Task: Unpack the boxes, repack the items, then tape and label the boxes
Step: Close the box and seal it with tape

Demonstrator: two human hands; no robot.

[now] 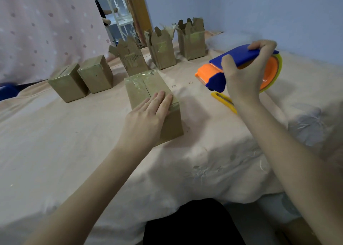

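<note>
Soft, dim, even light — faint shadows, slight blur, wide-angle bending at edges.

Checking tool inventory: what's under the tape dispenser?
A yellow box cutter lies on the sheet below the tape dispenser, which the right hand holds; the wrist covers its far end.

Pink bedsheet (55, 142) (rumpled), dotted curtain (37, 31), blue wall (259, 7)

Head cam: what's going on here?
A person is taping small cardboard boxes on a bed with a pink sheet. The left hand lies flat on the nearest box, whose top already carries clear tape. The right hand grips a blue and orange tape dispenser held above the sheet. Two closed boxes sit to the left, three open boxes behind. A yellow cutter lies under the dispenser.
</note>
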